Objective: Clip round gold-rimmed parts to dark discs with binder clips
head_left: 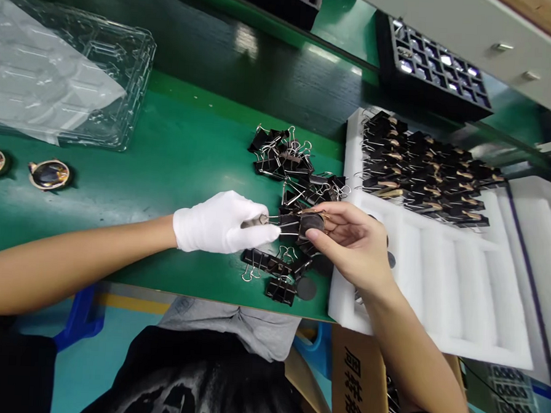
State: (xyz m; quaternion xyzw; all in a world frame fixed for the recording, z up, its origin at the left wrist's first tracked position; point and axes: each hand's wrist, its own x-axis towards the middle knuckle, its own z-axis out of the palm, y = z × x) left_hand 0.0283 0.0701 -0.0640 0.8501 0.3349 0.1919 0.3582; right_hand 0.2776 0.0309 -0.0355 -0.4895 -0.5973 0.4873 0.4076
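Note:
My left hand [223,223], in a white glove, pinches the wire handles of a black binder clip [287,224]. The bare fingers of my right hand [359,242] close on a round black pad [310,222] at the clip's jaws. Something thin and gold-coloured shows behind the pad, mostly hidden by my fingers. Beyond my hands lies a heap of binder clips [282,160]. Nearer to me are several more clips [280,290] and a loose black disc [305,288] on the green table [176,164].
On the right, a white foam tray [439,264] carries rows of clipped pieces [426,159]. Two round gold-rimmed parts, one a watch-like piece [49,174], lie at left below a clear plastic tray [139,70]. A black compartment box [435,67] stands behind; a cardboard carton [356,377] is below the table.

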